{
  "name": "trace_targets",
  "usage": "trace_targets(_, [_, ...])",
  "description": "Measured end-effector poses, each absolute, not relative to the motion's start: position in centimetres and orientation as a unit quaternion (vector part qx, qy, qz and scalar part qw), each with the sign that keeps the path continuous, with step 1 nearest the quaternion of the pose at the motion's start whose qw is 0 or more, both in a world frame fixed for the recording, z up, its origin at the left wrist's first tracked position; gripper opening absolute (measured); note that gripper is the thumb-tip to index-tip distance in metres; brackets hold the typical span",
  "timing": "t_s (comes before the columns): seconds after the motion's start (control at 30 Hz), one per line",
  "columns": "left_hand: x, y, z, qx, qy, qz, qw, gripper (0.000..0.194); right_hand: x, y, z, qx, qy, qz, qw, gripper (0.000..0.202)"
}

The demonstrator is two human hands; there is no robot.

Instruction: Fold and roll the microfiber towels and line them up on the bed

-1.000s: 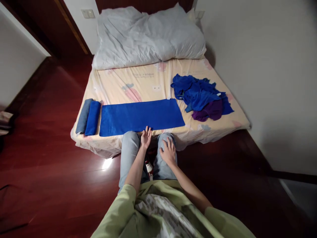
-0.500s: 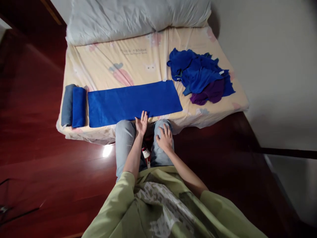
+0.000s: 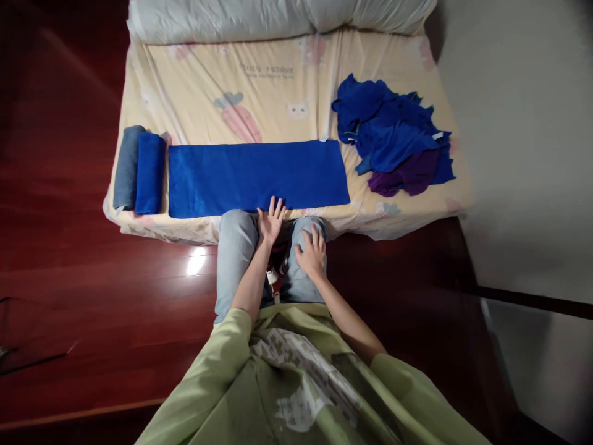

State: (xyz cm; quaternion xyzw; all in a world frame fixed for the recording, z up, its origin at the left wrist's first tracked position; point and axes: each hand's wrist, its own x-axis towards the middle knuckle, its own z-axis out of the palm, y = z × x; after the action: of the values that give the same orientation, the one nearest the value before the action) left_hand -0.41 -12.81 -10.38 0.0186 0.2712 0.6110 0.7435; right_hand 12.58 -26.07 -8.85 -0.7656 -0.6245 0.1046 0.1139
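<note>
A long blue towel (image 3: 254,176) lies spread flat along the front of the bed. My left hand (image 3: 271,224) is open, palm up with fingers apart, its fingertips at the towel's near edge; nothing is in it. On my knee rests my right hand (image 3: 314,252), palm down and fingers spread, holding nothing. Left of the flat towel, a rolled blue towel (image 3: 149,173) lies beside a rolled grey-blue towel (image 3: 128,168). To the right is a crumpled heap of blue cloths (image 3: 389,127), with a purple cloth (image 3: 407,174) at its near side.
The bed carries a cream printed sheet (image 3: 185,102). A pale grey bedding roll (image 3: 222,21) lies across its far side. A grey wall (image 3: 519,136) stands on the right, and dark red floor (image 3: 69,266) surrounds the bed's left and front.
The camera view has shifted and tilted slightly. My left hand's fingers have spread wider; my right hand stays on the knee. The towels and the heap have not moved on the bed.
</note>
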Motion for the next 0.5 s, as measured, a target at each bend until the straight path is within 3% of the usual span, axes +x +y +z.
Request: trace_targets(0.5, [-0.26, -12.67, -9.96, -0.057, 0.229, 0.616, 0.751, 0.053, 13.07, -26.82, -8.96, -0.747, -0.643, 0.116, 0.123, 0.054])
